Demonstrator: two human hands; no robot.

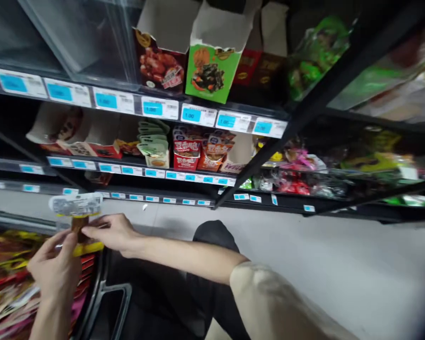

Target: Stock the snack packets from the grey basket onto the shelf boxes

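At the near left of the scene, the left hand [55, 267] and the right hand [118, 232] each pinch a small plastic snack packet [79, 221] between closed thumb and fingers, gripping its left and right sides. The packet is held above the far part of a basket [99, 279] of colourful snack packets [10, 283], while beyond it a black store shelf [212, 189] carries an open green snack box [212, 73].
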